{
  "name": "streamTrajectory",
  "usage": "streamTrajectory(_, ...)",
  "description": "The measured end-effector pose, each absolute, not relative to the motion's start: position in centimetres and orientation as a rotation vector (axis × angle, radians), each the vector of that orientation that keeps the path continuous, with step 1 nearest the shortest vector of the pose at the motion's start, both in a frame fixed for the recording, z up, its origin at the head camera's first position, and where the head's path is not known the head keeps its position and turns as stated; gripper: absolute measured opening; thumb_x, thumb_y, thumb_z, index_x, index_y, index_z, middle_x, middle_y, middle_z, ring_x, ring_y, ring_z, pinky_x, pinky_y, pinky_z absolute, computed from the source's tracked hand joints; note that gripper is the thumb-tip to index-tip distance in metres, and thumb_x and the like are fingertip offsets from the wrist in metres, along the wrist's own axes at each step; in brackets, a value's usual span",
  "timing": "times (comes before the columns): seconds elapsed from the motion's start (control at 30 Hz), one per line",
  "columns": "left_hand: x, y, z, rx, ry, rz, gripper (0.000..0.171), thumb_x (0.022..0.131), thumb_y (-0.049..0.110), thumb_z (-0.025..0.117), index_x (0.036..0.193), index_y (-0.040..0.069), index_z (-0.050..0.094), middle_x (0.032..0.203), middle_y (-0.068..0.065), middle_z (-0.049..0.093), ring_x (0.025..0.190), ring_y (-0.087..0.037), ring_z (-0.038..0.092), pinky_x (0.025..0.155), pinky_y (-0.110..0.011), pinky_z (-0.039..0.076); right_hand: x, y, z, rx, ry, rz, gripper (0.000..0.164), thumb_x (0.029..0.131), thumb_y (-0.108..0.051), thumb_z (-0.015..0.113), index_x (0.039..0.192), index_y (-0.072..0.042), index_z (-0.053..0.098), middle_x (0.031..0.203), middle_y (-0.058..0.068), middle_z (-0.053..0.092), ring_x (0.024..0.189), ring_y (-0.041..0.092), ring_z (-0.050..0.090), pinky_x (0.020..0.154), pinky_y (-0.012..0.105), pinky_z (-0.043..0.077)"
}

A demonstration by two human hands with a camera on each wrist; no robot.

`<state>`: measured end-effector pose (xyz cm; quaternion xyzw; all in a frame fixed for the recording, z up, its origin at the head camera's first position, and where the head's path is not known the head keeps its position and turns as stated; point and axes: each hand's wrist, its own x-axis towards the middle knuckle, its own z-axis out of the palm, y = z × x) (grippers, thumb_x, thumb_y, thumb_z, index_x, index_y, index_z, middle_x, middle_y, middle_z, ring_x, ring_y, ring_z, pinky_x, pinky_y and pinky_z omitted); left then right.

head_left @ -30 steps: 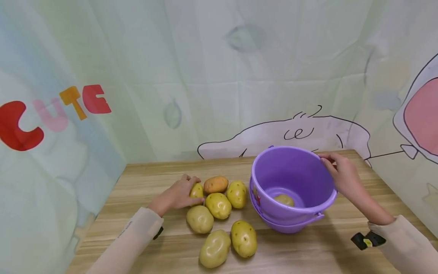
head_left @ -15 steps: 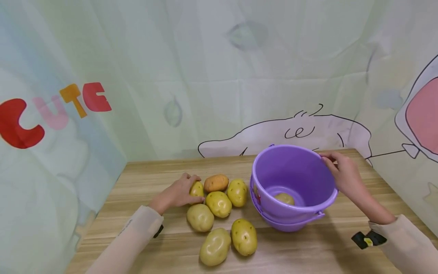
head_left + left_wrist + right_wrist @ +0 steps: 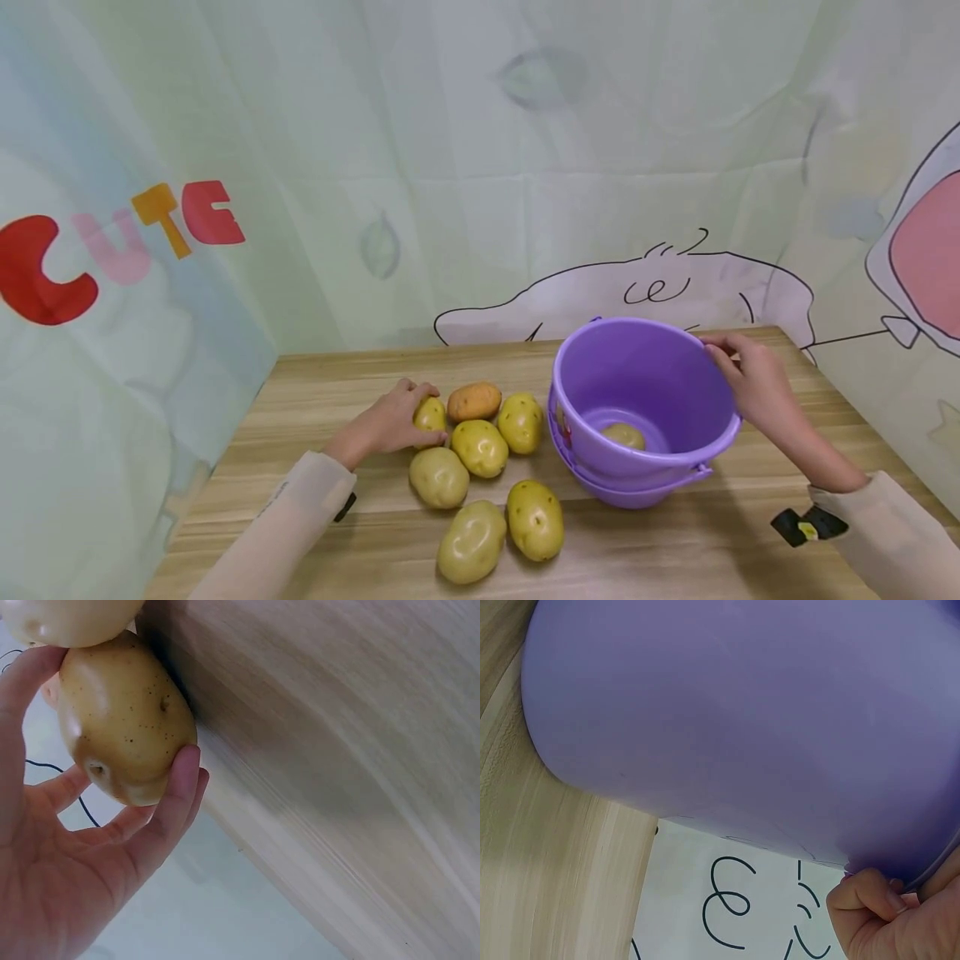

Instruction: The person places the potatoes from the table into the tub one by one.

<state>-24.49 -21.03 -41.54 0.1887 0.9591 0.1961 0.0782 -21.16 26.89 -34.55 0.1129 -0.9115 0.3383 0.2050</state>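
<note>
My left hand [image 3: 390, 421] grips a yellow potato [image 3: 124, 720] at the left of a group on the table, thumb on one side and fingers curled round the other. A paler potato [image 3: 438, 477] lies right by the thumb. My right hand [image 3: 753, 379] pinches the rim of a purple bucket [image 3: 637, 479] at its right side; the right wrist view has the fingers bent at that rim [image 3: 926, 874]. The bucket stands upright with its handle down, and one potato [image 3: 624, 436] lies on its floor.
Beside the held potato lie an orange-brown potato [image 3: 474, 402] and yellow ones [image 3: 480, 448], [image 3: 521, 423]. Nearer the front are a pale potato [image 3: 472, 542] and a yellow potato [image 3: 535, 521]. The wooden table [image 3: 360, 533] backs onto a printed curtain [image 3: 450, 167].
The held potato has shifted very slightly left in my left hand. My right hand and the bucket stay where they were.
</note>
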Motion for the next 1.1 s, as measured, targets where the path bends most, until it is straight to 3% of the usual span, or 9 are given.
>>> streamTrajectory(0.4, -24.5, -21.0, -40.6, 0.552, 2.880, 0.603, 0.070, 0.085, 0.045, 0.076, 0.138, 0.007, 0.053, 0.123, -0.019, 0.048, 0.094, -0.025, 0.056, 0.079, -0.042, 0.052, -21.1, 26.9, -34.5, 0.316, -2.535, 0.960, 0.022, 0.103, -0.003, 0.051, 0.114, 0.012, 0.063, 0.090, 0.023, 0.064, 0.075, 0.033, 0.066, 0.055, 0.019, 0.048)
streamTrajectory(0.77, -24.6, -21.4, -39.7, 0.584, 2.900, 0.633, 0.070, 0.083, 0.046, 0.078, 0.136, 0.006, 0.054, 0.129, -0.023, 0.048, 0.097, -0.028, 0.056, 0.078, -0.042, 0.052, -21.1, 26.8, -34.5, 0.324, -2.537, 0.949, 0.022, 0.103, -0.004, 0.051, 0.114, 0.011, 0.064, 0.091, 0.022, 0.065, 0.071, 0.024, 0.061, 0.054, 0.020, 0.047)
streamTrajectory(1.1, -24.4, -21.0, -38.4, 0.613, 2.895, 0.663, 0.069, 0.083, 0.045, 0.077, 0.138, 0.009, 0.054, 0.124, -0.019, 0.050, 0.092, -0.024, 0.054, 0.071, -0.036, 0.050, -21.1, 26.9, -34.6, 0.320, -2.546, 0.946, 0.022, 0.104, -0.004, 0.050, 0.113, 0.013, 0.062, 0.090, 0.023, 0.064, 0.070, 0.026, 0.062, 0.053, 0.021, 0.046)
